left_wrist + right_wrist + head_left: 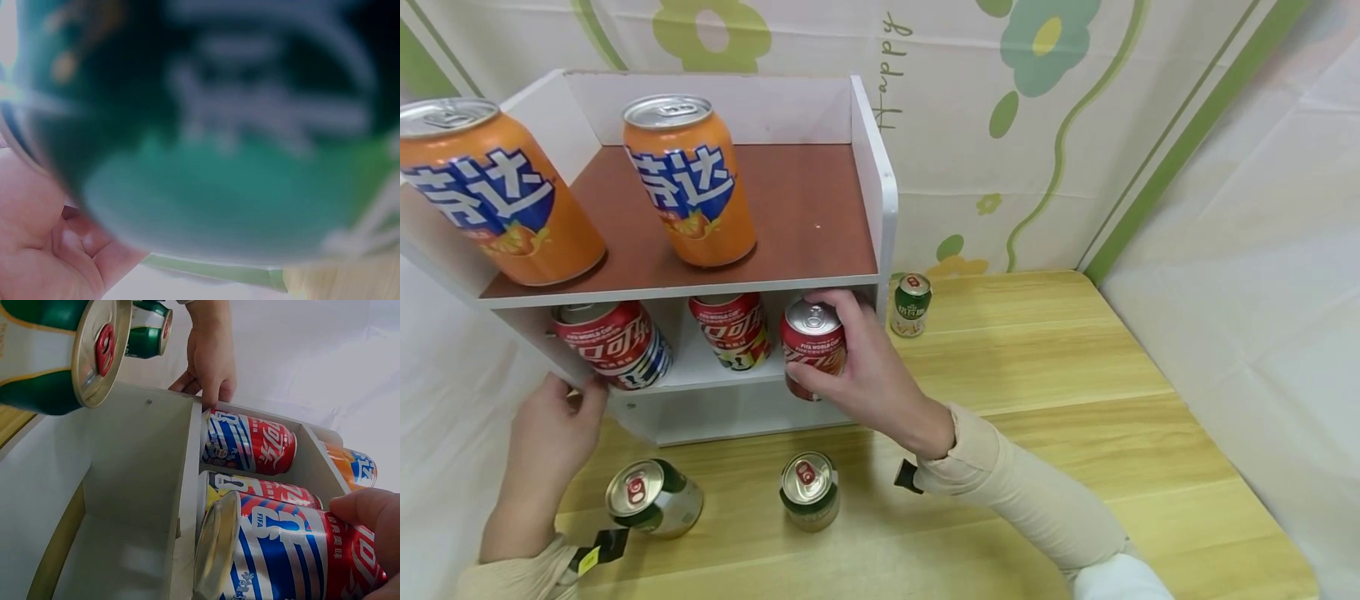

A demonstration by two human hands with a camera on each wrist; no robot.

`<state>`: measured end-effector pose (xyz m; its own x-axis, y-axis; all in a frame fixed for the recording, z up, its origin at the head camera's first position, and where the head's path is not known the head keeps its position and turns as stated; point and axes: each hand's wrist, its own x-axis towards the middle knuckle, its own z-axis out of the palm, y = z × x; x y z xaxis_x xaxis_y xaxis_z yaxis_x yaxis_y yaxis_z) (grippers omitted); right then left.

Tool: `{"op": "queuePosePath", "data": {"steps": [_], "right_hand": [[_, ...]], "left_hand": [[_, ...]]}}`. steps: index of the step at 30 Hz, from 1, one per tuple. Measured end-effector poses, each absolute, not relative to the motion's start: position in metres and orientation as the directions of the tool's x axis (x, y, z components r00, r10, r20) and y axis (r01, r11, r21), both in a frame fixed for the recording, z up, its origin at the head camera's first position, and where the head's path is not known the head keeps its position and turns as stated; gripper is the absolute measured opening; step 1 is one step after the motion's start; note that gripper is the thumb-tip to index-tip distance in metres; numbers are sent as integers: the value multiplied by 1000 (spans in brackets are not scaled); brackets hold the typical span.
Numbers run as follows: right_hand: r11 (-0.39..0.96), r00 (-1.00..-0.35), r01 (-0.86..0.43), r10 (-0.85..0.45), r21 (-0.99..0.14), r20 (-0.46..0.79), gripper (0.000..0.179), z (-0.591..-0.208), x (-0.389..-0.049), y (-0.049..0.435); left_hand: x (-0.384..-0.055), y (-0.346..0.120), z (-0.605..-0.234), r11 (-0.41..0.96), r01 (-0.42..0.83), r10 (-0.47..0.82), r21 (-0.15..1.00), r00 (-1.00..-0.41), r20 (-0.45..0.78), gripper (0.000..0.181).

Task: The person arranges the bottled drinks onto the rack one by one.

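Note:
My right hand (876, 375) grips a red cola can (811, 346) at the right end of the middle shelf, thumb in front and fingers over its top. The right wrist view shows this can's striped side close up, with part of the hand at its far end. My left hand (553, 442) holds the lower left edge of the white shelf unit (722, 429); its fingers curl at the side panel in the right wrist view. Two more cola cans, one at left (613, 342) and one in the middle (730, 329), stand on the same shelf.
Two orange soda cans (688, 183) stand on the brown top board (805, 208). Two green cans (808, 500) are on the wooden table (1037, 517) before the unit; the left one fills the left wrist view. Another green can (912, 307) stands right of the unit.

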<state>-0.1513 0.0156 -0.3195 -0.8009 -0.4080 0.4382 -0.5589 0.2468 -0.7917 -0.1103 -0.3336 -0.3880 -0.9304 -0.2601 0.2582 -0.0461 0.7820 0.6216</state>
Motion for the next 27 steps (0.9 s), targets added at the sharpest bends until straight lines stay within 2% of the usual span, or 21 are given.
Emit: {"op": "queuePosePath", "data": {"steps": [7, 15, 21, 27], "right_hand": [[255, -781, -593, -410, -764, 470, 67, -321, -158, 11], [288, -780, -605, -404, -743, 478, 80, -323, -161, 9], [318, -787, -604, -381, -731, 485, 75, -327, -162, 6], [411, -746, -666, -339, -623, 574, 67, -333, -158, 3]], "left_hand": [[-110, -334, -389, 789, -39, -261, 613, -925, 276, 33], [-111, -334, -389, 793, -46, -262, 607, -926, 273, 34], [-112, -336, -389, 792, -48, -261, 608, -928, 267, 33], [-111, -336, -389, 793, -41, -257, 608, -927, 272, 33]]}}
